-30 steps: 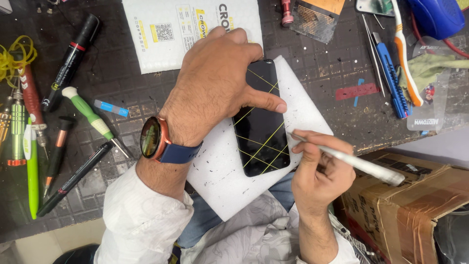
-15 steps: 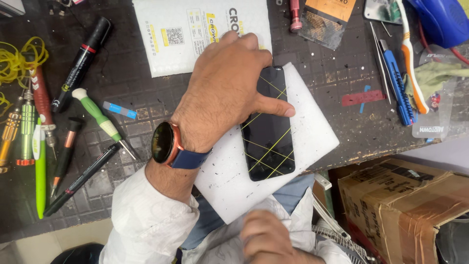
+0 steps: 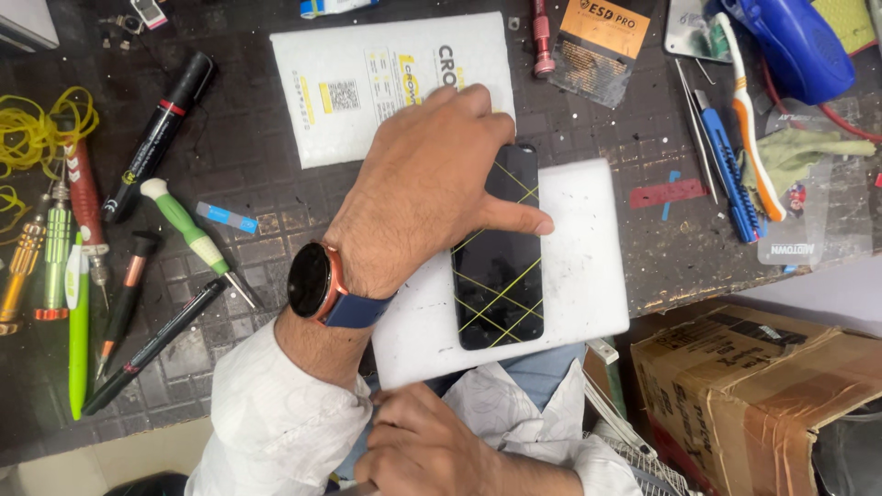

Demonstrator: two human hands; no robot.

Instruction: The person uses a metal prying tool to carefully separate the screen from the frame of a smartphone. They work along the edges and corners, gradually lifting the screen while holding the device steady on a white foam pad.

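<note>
phone [image 3: 501, 271] lying face up on a white pad [image 3: 579, 266], dark screen crossed by thin yellow bands, long side running away from the body. resting near the front edge of the dark gridded tabletop [image 3: 239, 220], with the pad's near edge hanging over the lap.

head view, centre: left hand [image 3: 427, 188] pressing flat on the pad and on the phone's left side, fingers spread wide, thumb lying across the screen, holding nothing but pinning the phone down. wearing a round black watch [image 3: 312, 283] on a blue strap, white sleeve below it. right hand [image 3: 418, 445] sitting low by the lap, just under the pad's near edge, knuckles up and fingers curled; cannot tell whether anything is inside it.

head view, left side: lying well apart from the phone, a black marker [image 3: 161, 133], a green-handled screwdriver [image 3: 197, 241], a black pen [image 3: 152, 347], a bright green pen [image 3: 78, 340] and a tangle of yellow rubber bands [image 3: 41, 129].

head view, top and right: white packet [image 3: 367, 83] lying just beyond the left hand, fingertips overlapping its edge. farther right, tweezers [image 3: 694, 124], a blue knife [image 3: 730, 179] and an orange-and-white toothbrush [image 3: 753, 124] lying side by side. standing off the tabletop at lower right, a taped cardboard box [image 3: 763, 386].
</note>
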